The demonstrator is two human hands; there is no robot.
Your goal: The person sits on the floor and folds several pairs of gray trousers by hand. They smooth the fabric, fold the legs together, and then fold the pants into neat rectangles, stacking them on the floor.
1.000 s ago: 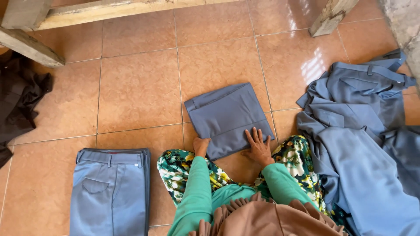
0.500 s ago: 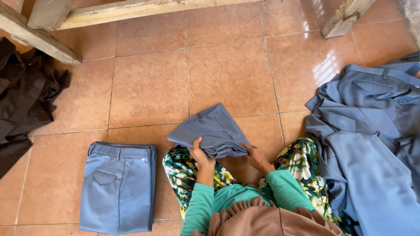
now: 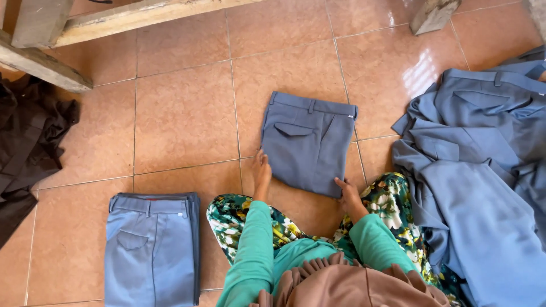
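Head view, inspected from the bottom of the frame upward. Nearest to us sit the green sleeves (image 3: 256, 250) and the floral garment (image 3: 392, 204) across the lap.

Just above them the left hand (image 3: 261, 170) lies flat, fingers extended and together, its tips touching the lower left edge of the folded grey trousers (image 3: 310, 142). The right hand (image 3: 348, 193) is loosely curled at the lower right corner of the same piece, thumb on the cloth; we cannot tell whether it pinches the hem or merely rests there. Neither hand lifts anything.

The folded grey trousers lie at centre frame on the tiled floor (image 3: 182, 113), waistband toward the top, back pocket facing up.

In our judgement the fold is squared well when both hands press outward along the lower edge, keeping side seams aligned and the waistband straight, with no cloth trapped underneath.

At lower left lies a second folded pair (image 3: 151, 244), lighter blue, well apart from the hands. On the right edge sits an unfolded heap of blue garments (image 3: 483, 187). Farther off: dark cloth (image 3: 28, 142) at left, wooden beams (image 3: 114, 20) along the top.
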